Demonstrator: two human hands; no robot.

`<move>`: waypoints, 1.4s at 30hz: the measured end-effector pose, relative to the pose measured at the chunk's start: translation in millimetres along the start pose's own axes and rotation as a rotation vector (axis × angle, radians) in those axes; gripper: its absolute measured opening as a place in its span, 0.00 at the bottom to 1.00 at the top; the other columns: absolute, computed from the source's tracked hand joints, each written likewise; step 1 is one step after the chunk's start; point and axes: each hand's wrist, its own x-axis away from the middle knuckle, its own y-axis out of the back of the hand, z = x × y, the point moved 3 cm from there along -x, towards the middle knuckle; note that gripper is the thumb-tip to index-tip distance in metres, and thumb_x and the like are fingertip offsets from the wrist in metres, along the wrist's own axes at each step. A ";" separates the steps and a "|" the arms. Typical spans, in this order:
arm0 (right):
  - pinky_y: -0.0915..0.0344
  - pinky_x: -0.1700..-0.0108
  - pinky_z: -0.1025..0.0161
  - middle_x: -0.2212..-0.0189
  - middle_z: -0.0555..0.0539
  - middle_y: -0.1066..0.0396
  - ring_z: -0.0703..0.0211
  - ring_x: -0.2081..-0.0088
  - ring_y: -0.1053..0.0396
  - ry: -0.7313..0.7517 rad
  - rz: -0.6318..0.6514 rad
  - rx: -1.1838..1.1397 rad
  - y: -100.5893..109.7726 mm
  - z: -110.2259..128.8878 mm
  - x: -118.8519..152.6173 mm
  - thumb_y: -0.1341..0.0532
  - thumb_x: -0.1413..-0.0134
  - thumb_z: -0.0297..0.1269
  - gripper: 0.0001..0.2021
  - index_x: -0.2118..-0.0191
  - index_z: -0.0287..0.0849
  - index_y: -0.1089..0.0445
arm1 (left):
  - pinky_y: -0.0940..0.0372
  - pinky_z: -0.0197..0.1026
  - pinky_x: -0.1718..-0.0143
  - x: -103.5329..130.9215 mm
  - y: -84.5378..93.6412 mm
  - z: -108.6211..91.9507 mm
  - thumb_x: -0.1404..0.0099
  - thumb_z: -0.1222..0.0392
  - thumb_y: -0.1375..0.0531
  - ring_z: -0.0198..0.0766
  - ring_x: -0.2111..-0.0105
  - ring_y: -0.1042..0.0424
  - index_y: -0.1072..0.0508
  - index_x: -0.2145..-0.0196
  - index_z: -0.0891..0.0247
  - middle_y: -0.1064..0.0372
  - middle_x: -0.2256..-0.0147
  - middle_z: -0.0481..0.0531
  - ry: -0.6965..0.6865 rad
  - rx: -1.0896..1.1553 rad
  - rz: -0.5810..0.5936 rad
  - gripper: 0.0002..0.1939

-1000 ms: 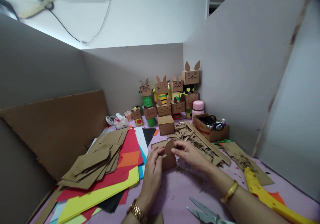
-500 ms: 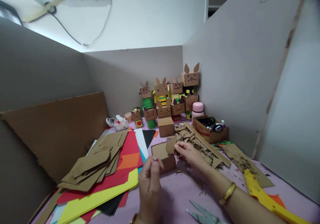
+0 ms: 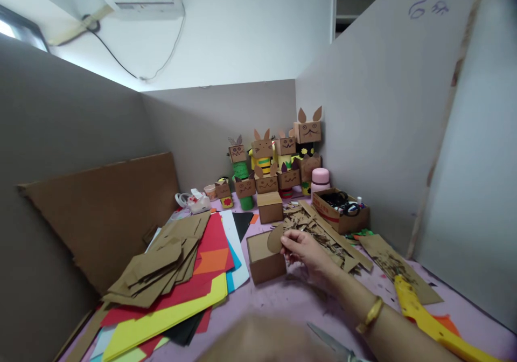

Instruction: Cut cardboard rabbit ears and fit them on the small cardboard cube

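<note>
Between the fingertips of my right hand (image 3: 301,248) is a rounded piece of cardboard (image 3: 275,240), pinched by its right edge. It overlaps the right side of a small open cardboard box (image 3: 266,270) standing on the table. I cannot tell whether the piece touches the box. My left hand (image 3: 258,340) is a motion-smeared shape at the bottom edge, its fingers not readable. Just right of it lie metal scissors (image 3: 329,339), partly cut off and partly hidden.
Cardboard sheets (image 3: 157,265) lie over coloured paper (image 3: 169,319) on the left. Cardboard scraps (image 3: 315,232) are heaped right of the box, near a yellow glue gun (image 3: 424,319). Cardboard animal figures (image 3: 266,181), a closed box (image 3: 270,210) and a pink bottle (image 3: 320,180) stand behind.
My left hand has dropped from beside the open box to the bottom edge, near the scissors. My right hand still holds the rounded cardboard piece in nearly the same place. The view has shifted slightly.
</note>
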 end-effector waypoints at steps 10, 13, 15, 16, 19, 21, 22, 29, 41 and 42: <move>0.40 0.66 0.62 0.65 0.49 0.33 0.60 0.68 0.36 0.262 0.071 0.335 -18.7 47.8 21.2 0.36 0.55 0.38 0.17 0.56 0.46 0.32 | 0.35 0.45 0.62 -52.1 16.1 30.5 0.35 0.61 0.52 0.45 0.63 0.27 0.32 0.58 0.59 0.26 0.62 0.55 0.050 -0.419 -0.246 0.12; 0.44 0.60 0.59 0.64 0.49 0.34 0.56 0.63 0.38 0.361 0.074 0.529 -17.7 61.8 25.9 0.36 0.55 0.29 0.14 0.60 0.51 0.27 | 0.35 0.45 0.60 -50.1 14.7 29.0 0.35 0.61 0.51 0.45 0.60 0.28 0.32 0.56 0.58 0.27 0.59 0.55 -0.012 -0.476 -0.239 0.12; 0.46 0.59 0.57 0.68 0.50 0.33 0.54 0.63 0.39 0.381 0.074 0.617 -16.1 67.2 27.7 0.37 0.54 0.27 0.10 0.67 0.50 0.25 | 0.35 0.43 0.61 -49.4 12.5 27.6 0.35 0.60 0.50 0.43 0.60 0.28 0.32 0.56 0.57 0.27 0.59 0.54 -0.018 -0.441 -0.237 0.11; 0.47 0.59 0.57 0.70 0.50 0.33 0.53 0.63 0.39 0.380 0.067 0.643 -14.6 68.6 27.8 0.37 0.55 0.27 0.08 0.70 0.50 0.25 | 0.35 0.43 0.62 -49.3 11.9 27.2 0.35 0.59 0.50 0.43 0.61 0.28 0.32 0.57 0.57 0.27 0.61 0.53 -0.018 -0.424 -0.249 0.11; 0.47 0.63 0.59 0.76 0.52 0.34 0.55 0.67 0.40 0.338 0.050 0.656 -8.9 66.9 24.8 0.33 0.61 0.28 0.06 0.77 0.46 0.28 | 0.35 0.42 0.62 -50.0 13.5 29.0 0.36 0.58 0.48 0.42 0.63 0.28 0.33 0.59 0.58 0.27 0.63 0.52 -0.020 -0.392 -0.336 0.09; 0.47 0.70 0.62 0.80 0.54 0.36 0.60 0.74 0.41 0.282 0.035 0.605 -4.8 61.2 20.2 0.35 0.61 0.28 0.05 0.79 0.44 0.31 | 0.35 0.43 0.60 -51.0 17.6 34.9 0.35 0.57 0.49 0.41 0.62 0.29 0.35 0.56 0.59 0.28 0.62 0.54 0.000 -0.358 -0.419 0.11; 0.47 0.72 0.63 0.81 0.55 0.37 0.62 0.76 0.42 0.253 0.022 0.562 -3.1 57.4 17.5 0.37 0.59 0.29 0.04 0.78 0.43 0.32 | 0.35 0.44 0.59 -51.7 19.5 39.2 0.34 0.57 0.51 0.42 0.60 0.29 0.36 0.55 0.60 0.29 0.60 0.55 0.019 -0.352 -0.442 0.12; 0.45 0.74 0.67 0.81 0.56 0.36 0.66 0.79 0.41 0.158 -0.033 0.286 -2.8 30.5 5.4 0.39 0.58 0.35 0.05 0.74 0.41 0.36 | 0.39 0.50 0.53 -54.8 14.2 66.3 0.42 0.66 0.45 0.46 0.56 0.34 0.30 0.61 0.65 0.30 0.60 0.57 0.060 -0.488 -0.270 0.10; 0.50 0.79 0.68 0.83 0.57 0.38 0.68 0.82 0.45 0.093 -0.155 0.126 1.1 10.0 1.3 0.38 0.60 0.35 0.06 0.73 0.40 0.33 | 0.43 0.54 0.49 -53.0 7.2 71.2 0.40 0.69 0.47 0.48 0.52 0.39 0.30 0.57 0.66 0.33 0.55 0.59 0.034 -0.569 -0.233 0.14; 0.50 0.79 0.68 0.83 0.57 0.38 0.69 0.82 0.45 0.094 -0.151 0.123 1.0 10.4 1.4 0.37 0.61 0.35 0.05 0.74 0.40 0.33 | 0.43 0.54 0.49 -53.0 7.0 71.5 0.40 0.69 0.47 0.48 0.52 0.39 0.30 0.57 0.66 0.33 0.55 0.59 0.032 -0.571 -0.233 0.14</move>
